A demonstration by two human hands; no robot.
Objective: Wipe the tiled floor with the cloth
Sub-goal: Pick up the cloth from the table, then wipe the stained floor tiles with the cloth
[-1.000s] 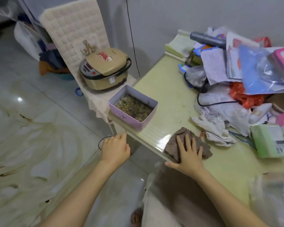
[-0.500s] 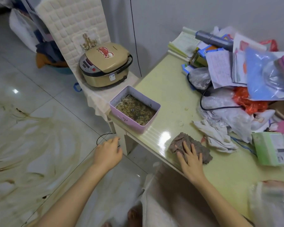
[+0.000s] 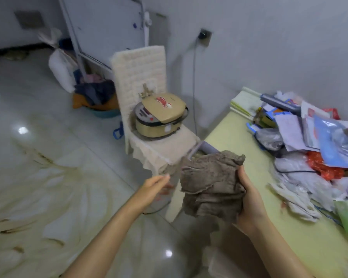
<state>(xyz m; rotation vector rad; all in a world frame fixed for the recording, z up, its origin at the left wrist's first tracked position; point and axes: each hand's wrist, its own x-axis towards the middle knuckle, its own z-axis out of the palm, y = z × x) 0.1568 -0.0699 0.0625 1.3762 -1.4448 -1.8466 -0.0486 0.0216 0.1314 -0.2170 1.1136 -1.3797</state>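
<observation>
The right hand (image 3: 250, 199) grips the grey-brown cloth (image 3: 211, 183) by its right edge, thumb curled over the front; the bunched fabric hangs in the air at nine o'clock of that palm. The left hand (image 3: 155, 185), at nine o'clock of the cloth, is loosely spread, holding nothing, above the streaked tiled floor (image 3: 48, 177).

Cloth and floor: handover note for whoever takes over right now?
The right hand grips the cloth, held up in the air beside the table edge.
The left hand is open and empty, near the cloth.
Done: cloth is in hand, off the table.
Left: bring it down to the floor and wipe; brown streaks show at the left.
</observation>
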